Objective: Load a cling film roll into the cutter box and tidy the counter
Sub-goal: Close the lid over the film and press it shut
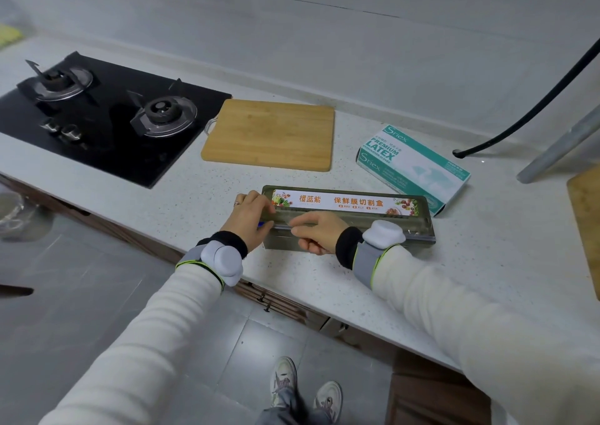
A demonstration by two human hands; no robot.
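The cutter box [373, 217], a long grey-green case with an orange-and-white printed label on its top, lies on the speckled counter near the front edge. My left hand [250, 218] grips its left end, fingers curled over the top. My right hand [316, 231] holds the front of the box just right of the left hand, thumb along the clear cutter rail and fingers curled under the front face. The box looks closed; no cling film roll shows outside it.
A bamboo cutting board [269, 134] lies behind the box. A teal latex glove box [412, 166] sits to the right rear. The black gas hob [97, 116] fills the left. A black hose [532, 110] and a metal pipe [558, 147] cross at far right.
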